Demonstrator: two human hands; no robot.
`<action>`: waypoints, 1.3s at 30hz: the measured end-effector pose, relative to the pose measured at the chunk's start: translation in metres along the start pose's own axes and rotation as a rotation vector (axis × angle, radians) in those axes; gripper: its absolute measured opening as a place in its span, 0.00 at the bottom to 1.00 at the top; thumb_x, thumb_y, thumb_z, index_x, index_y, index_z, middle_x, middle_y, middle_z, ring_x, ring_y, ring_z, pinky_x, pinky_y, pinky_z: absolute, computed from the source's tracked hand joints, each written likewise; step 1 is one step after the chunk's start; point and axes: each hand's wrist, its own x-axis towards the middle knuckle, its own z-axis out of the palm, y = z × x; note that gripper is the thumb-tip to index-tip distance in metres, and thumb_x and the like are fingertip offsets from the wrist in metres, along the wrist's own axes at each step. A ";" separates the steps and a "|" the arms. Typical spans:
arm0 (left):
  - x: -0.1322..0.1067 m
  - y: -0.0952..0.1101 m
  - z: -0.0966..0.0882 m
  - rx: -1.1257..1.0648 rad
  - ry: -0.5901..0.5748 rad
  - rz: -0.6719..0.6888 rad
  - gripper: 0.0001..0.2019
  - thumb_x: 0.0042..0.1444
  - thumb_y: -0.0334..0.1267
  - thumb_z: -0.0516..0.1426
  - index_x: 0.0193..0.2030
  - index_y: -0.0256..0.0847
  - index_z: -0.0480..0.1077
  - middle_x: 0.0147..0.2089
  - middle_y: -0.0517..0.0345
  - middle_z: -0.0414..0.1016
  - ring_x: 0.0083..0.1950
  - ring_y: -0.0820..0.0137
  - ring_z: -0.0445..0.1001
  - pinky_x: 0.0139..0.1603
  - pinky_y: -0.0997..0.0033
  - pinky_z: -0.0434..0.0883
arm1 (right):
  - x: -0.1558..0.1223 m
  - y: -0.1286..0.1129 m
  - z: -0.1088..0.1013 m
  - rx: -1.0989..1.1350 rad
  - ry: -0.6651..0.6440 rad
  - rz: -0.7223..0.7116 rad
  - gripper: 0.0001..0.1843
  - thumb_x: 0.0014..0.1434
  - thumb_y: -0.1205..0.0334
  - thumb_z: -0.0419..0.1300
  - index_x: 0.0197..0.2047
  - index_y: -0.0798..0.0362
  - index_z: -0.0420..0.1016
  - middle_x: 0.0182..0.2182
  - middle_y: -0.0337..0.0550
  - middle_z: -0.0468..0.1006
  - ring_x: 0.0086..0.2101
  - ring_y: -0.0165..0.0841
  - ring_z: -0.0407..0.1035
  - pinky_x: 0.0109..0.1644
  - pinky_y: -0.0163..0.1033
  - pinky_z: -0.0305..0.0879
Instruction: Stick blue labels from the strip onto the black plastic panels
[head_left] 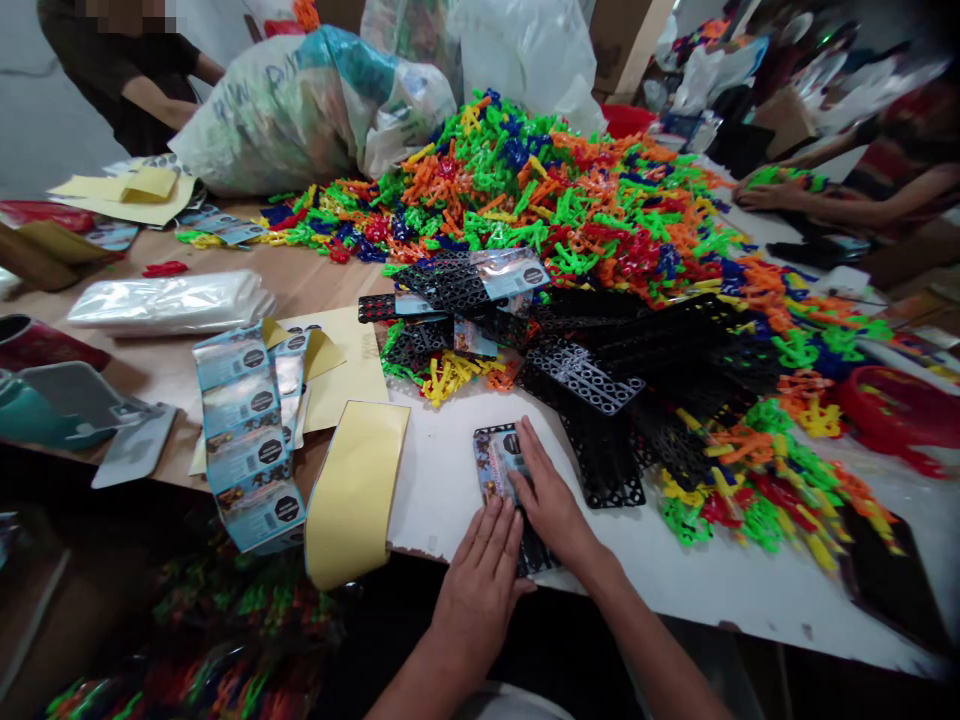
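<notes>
On the white board at the table's front edge lies a black perforated plastic plate (pixel 534 552) with a blue printed label sticker (pixel 495 458) on its upper part. My left hand (pixel 480 575) rests flat on the label's lower end, fingers stretched and close together. From the right, my right hand (pixel 553 495) lies along the label's side, with its fingers extended over the plate's edge. Both hands press on the label without grasping anything. They hide the middle of the plate. To the left stand a strip of the same labels (pixel 247 440) and a yellow backing sheet (pixel 360 490).
Loose black plates (pixel 589 378) are stacked just beyond my right hand. Behind them rises a large pile of colourful plastic figures (pixel 525 190). A phone stand (pixel 135 450) and clear bags (pixel 169 303) are at left. Co-workers (pixel 124 75) are around the table.
</notes>
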 end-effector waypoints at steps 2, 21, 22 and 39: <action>-0.001 -0.001 -0.001 -0.058 0.028 0.000 0.30 0.64 0.41 0.53 0.67 0.27 0.53 0.69 0.40 0.59 0.72 0.58 0.50 0.66 0.57 0.63 | -0.018 -0.009 0.001 0.024 0.021 0.099 0.34 0.67 0.65 0.46 0.73 0.47 0.38 0.71 0.43 0.39 0.69 0.33 0.38 0.71 0.48 0.44; 0.031 -0.012 -0.002 -0.731 0.128 -0.653 0.27 0.67 0.43 0.45 0.70 0.36 0.49 0.71 0.42 0.53 0.72 0.62 0.52 0.71 0.49 0.53 | -0.037 -0.057 0.001 0.731 0.268 0.516 0.27 0.61 0.47 0.57 0.60 0.51 0.69 0.59 0.46 0.70 0.59 0.40 0.63 0.65 0.46 0.58; 0.035 -0.014 -0.005 -0.757 0.135 -0.658 0.29 0.67 0.43 0.45 0.71 0.36 0.46 0.73 0.43 0.49 0.73 0.62 0.49 0.71 0.50 0.51 | -0.039 -0.059 0.003 0.735 0.270 0.513 0.28 0.61 0.47 0.57 0.60 0.51 0.69 0.60 0.46 0.70 0.60 0.40 0.62 0.66 0.46 0.57; 0.040 -0.067 -0.057 -0.923 0.364 -0.916 0.28 0.63 0.47 0.49 0.68 0.41 0.56 0.70 0.52 0.58 0.70 0.63 0.56 0.69 0.61 0.58 | 0.034 -0.068 -0.012 0.788 0.032 0.233 0.26 0.60 0.54 0.60 0.60 0.54 0.68 0.57 0.49 0.72 0.56 0.42 0.67 0.64 0.52 0.60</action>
